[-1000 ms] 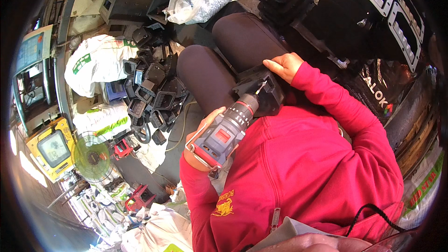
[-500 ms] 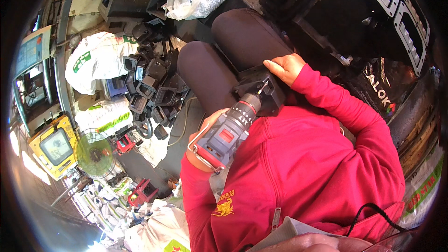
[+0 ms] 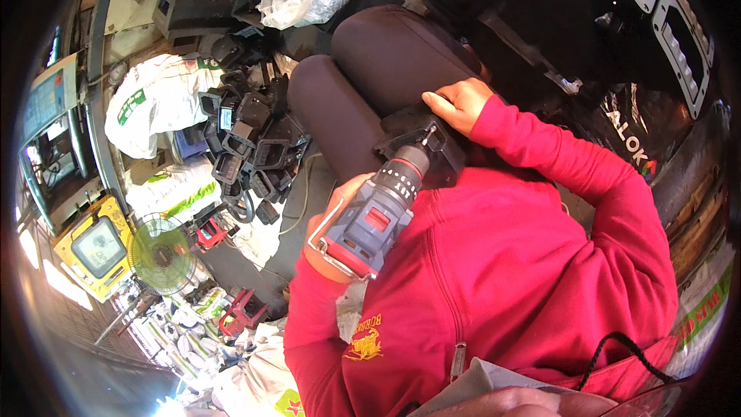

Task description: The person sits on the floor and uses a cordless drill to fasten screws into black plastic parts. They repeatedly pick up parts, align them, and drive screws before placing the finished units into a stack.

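Together, the grey-and-red drill (image 3: 374, 220), the black box (image 3: 446, 162) and both hands have drifted slightly up and leftward in my view since the earlier frame, keeping much the same arrangement. I find the box at the top of the dark-clad legs (image 3: 328, 100), with the drill at its near left side in the left hand (image 3: 336, 202) and the right hand (image 3: 461, 104) at its far right edge. On my feed the left hand wraps the drill from its left and underneath; most of its fingers are hidden, so I cannot tell how tightly they close. The right hand rests on the box with the thumb stretched along it and the knuckles bent; its other fingertips are out of my sight. I see the drill's long axis slant up toward the box, chuck (image 3: 409, 162) foremost, and the bit (image 3: 428, 137) point over the box; whether its tip touches anything I cannot tell. Left of the box I make out a heap of black frames (image 3: 251, 139), farther left a round fan (image 3: 162, 255), and well beyond the box a white plastic bag (image 3: 297, 0).
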Tool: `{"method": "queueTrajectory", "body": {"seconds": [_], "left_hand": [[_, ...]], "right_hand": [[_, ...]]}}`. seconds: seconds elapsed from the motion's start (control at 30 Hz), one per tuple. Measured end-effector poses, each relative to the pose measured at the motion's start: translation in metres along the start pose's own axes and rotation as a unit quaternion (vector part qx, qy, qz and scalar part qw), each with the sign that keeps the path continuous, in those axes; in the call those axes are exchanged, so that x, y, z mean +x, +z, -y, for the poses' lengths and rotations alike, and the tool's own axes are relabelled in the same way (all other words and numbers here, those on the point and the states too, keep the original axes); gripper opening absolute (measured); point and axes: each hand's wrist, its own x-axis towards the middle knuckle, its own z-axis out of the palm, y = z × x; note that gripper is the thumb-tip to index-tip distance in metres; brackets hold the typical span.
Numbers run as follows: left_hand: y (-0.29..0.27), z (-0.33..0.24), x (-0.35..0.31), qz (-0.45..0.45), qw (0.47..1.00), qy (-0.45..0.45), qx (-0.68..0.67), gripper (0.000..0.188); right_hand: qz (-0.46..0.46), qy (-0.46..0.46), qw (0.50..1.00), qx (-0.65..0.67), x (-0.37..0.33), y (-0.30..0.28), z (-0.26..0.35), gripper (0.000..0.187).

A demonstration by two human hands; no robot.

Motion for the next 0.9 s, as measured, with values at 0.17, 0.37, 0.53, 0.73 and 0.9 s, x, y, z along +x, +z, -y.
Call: {"method": "queueTrajectory", "body": {"seconds": [0.17, 0.37, 0.53, 0.73, 0.9], "left_hand": [[-0.010, -0.019, -0.006, -0.010, 0.950, 0.186, 0.249, 0.067], [-0.024, -0.020, 0.002, -0.018, 0.931, 0.244, 0.270, 0.067], [-0.027, -0.002, -0.012, 0.002, 0.929, 0.230, 0.290, 0.074], [-0.030, 0.008, -0.023, 0.041, 0.979, 0.193, -0.054, 0.058], [-0.018, 0.007, -0.017, -0.029, 0.964, 0.234, 0.119, 0.058]], "right_hand": [[0.017, -0.006, 1.000, -0.019, 0.003, -0.002, 0.001, 0.055], [0.000, -0.030, 0.999, -0.040, 0.004, 0.000, 0.002, 0.052], [-0.014, -0.023, 0.999, -0.029, 0.002, 0.004, -0.004, 0.050], [0.057, 0.146, 0.794, 0.588, -0.005, -0.046, 0.001, 0.041], [0.127, 0.075, 0.621, 0.770, -0.028, -0.034, 0.025, 0.059]]}}
